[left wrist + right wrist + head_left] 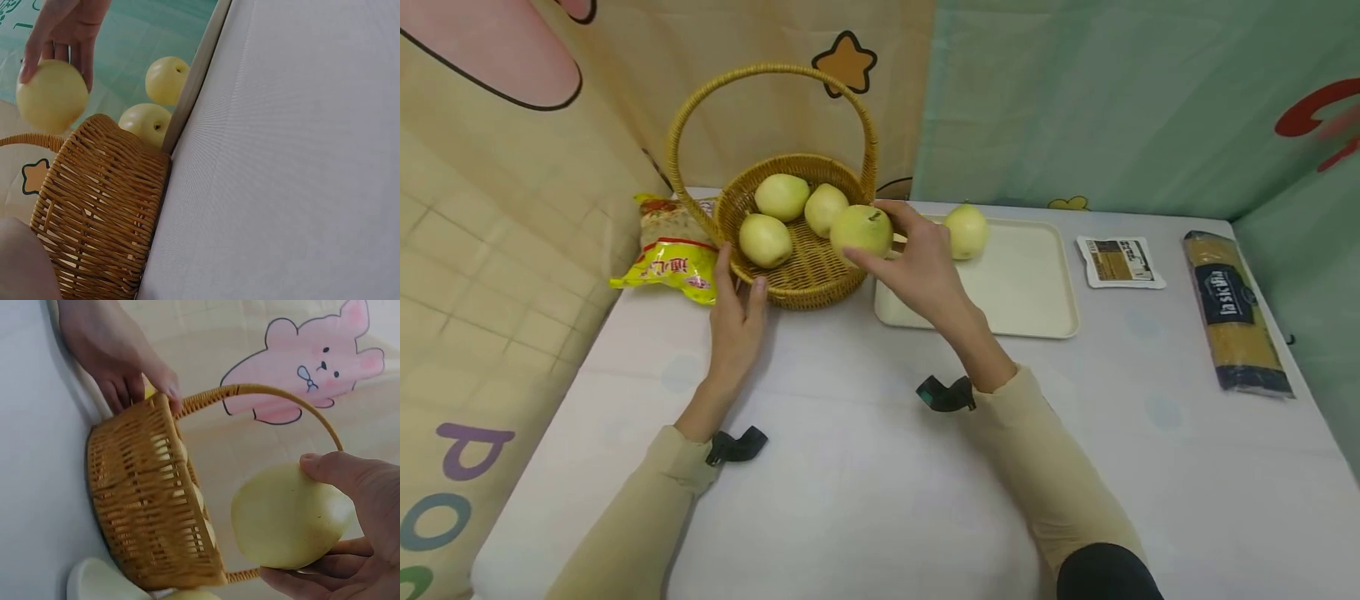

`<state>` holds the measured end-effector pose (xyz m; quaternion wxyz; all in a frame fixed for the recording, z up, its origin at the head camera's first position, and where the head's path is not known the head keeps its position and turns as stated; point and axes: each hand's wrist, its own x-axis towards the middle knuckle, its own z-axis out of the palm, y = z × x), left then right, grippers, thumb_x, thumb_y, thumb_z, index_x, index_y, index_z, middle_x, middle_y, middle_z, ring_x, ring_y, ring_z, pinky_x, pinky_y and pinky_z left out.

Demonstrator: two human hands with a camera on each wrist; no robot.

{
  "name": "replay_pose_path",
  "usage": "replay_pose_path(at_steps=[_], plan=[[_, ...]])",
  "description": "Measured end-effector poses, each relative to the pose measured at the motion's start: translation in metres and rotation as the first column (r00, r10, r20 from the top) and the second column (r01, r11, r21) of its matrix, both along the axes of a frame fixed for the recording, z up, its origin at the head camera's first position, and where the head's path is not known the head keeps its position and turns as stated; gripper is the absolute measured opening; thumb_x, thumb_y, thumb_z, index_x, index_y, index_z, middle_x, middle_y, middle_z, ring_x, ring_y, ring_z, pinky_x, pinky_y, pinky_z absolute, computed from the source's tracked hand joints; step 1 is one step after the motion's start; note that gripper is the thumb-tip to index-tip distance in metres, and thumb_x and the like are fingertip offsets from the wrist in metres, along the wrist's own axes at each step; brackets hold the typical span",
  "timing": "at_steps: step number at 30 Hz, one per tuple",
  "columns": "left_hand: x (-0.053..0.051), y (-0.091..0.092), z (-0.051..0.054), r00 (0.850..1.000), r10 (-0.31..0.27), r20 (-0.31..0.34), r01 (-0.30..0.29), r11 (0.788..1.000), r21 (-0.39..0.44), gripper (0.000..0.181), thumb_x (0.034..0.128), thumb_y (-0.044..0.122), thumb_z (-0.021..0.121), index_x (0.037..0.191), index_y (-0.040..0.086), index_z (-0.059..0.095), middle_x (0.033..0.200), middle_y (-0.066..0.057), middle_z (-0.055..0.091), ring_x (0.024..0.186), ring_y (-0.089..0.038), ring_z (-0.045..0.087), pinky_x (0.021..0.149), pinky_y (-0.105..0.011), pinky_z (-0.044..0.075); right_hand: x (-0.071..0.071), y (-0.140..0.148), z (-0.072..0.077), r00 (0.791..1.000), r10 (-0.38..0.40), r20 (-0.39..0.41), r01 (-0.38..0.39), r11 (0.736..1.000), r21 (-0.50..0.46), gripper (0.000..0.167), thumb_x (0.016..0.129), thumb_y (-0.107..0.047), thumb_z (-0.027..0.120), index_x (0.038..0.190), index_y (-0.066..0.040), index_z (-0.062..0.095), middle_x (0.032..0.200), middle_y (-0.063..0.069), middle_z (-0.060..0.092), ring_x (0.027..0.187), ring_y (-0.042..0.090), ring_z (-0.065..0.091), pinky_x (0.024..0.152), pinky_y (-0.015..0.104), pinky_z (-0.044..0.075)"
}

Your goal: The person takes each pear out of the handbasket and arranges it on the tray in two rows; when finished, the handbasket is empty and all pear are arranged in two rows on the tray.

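A pale pear (859, 229) is held in the right hand (925, 262), thumb and fingers curved round it, over the wicker basket's (808, 292) right side. The left hand (736, 333) grips its opposite rim. The arched handle (775, 70) rises beyond both hands. Three pears (765, 240) lie inside; others (966, 232) sit on a tray (1030, 292) by the right hand, with a packet (1122, 262) and a long pack (1236, 312) marked "la sici…" farther right on the desk (850, 500); a bag (681, 265) with Chinese characters lies past the left hand
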<state>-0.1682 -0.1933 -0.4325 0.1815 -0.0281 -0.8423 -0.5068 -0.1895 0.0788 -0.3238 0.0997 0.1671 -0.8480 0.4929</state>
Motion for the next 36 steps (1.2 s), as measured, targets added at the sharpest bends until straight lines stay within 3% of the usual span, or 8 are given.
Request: replay_pose_path(at_steps=[6,15,20,26,33,36], plan=[[-0.001,0.001,-0.001,1.000,-0.011,-0.016,0.012,1.000,0.014,0.068,0.1119,0.031,0.052,0.169,0.018,0.017,0.175,-0.006,0.021,0.158,-0.027,0.029,0.129,-0.046,0.028,0.006,0.050,-0.002,0.993,-0.110,0.039,0.110,0.994,-0.002,0.071,0.087,-0.029,0.089,0.144,0.001,0.059,0.140,0.015,0.067,0.126,0.025,0.069,0.098,0.041,0.061],[-0.001,0.001,-0.001,0.999,-0.015,-0.029,0.016,0.999,0.029,0.068,0.1118,0.028,0.052,0.169,0.015,0.018,0.175,-0.006,0.022,0.158,-0.025,0.029,0.129,-0.044,0.028,0.006,0.116,-0.002,0.959,-0.262,0.106,0.256,0.964,0.069,0.072,0.088,-0.036,0.087,0.143,0.001,0.060,0.138,0.018,0.069,0.125,0.029,0.069,0.100,0.045,0.059],[-0.001,0.000,0.000,0.999,-0.019,-0.028,0.020,1.000,0.022,0.068,0.1118,0.028,0.052,0.169,0.015,0.018,0.175,-0.007,0.022,0.158,-0.027,0.030,0.129,-0.046,0.029,0.002,0.144,0.001,0.922,-0.343,0.181,0.325,0.938,0.124,0.081,0.087,-0.046,0.085,0.145,0.003,0.059,0.138,0.021,0.069,0.124,0.032,0.070,0.103,0.043,0.057],[-0.001,-0.002,0.001,1.000,-0.016,-0.017,0.017,1.000,0.019,0.069,0.1116,0.029,0.053,0.169,0.017,0.017,0.176,-0.006,0.020,0.159,-0.028,0.029,0.129,-0.047,0.028,-0.010,0.171,-0.015,0.885,-0.394,0.249,0.355,0.916,0.188,0.086,0.084,-0.059,0.083,0.143,0.001,0.063,0.140,0.019,0.067,0.124,0.032,0.066,0.095,0.033,0.055],[-0.002,-0.001,-0.002,1.000,-0.016,-0.003,0.016,1.000,0.010,0.070,0.1117,0.034,0.052,0.170,0.018,0.016,0.176,-0.004,0.018,0.159,-0.023,0.027,0.129,-0.044,0.027,-0.018,0.192,-0.032,0.809,-0.460,0.367,0.352,0.878,0.324,0.098,0.085,-0.069,0.076,0.144,0.007,0.059,0.141,0.026,0.062,0.126,0.036,0.053,0.095,0.044,0.046],[-0.002,0.000,-0.001,1.000,-0.011,-0.001,0.011,1.000,0.012,0.070,0.1117,0.035,0.052,0.170,0.018,0.015,0.176,-0.004,0.019,0.159,-0.022,0.027,0.129,-0.045,0.027,-0.021,0.193,-0.036,0.789,-0.468,0.398,0.325,0.868,0.376,0.100,0.085,-0.074,0.072,0.142,0.008,0.061,0.136,0.026,0.063,0.125,0.037,0.050,0.094,0.045,0.045]])
